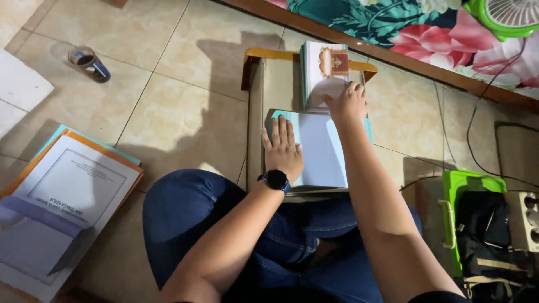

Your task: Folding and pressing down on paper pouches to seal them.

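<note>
Head view: we rest our left hand (283,148) flat, fingers spread, on the near booklet (320,151) lying on the low wooden stand (255,101) before our knees. Our right hand (348,104) presses curled fingertips onto the far booklet (324,76), gripping nothing. Papers (67,196) lie left on the floor (185,73).

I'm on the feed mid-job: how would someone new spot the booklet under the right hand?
Find the low wooden stand with yellow-edged ends on the tiled floor, before the seated person's knees. The white booklet with the red-and-gold emblem lies at its far end, fingertips of the right hand on it. The nearer pale blue booklet has a plain cover.
</note>
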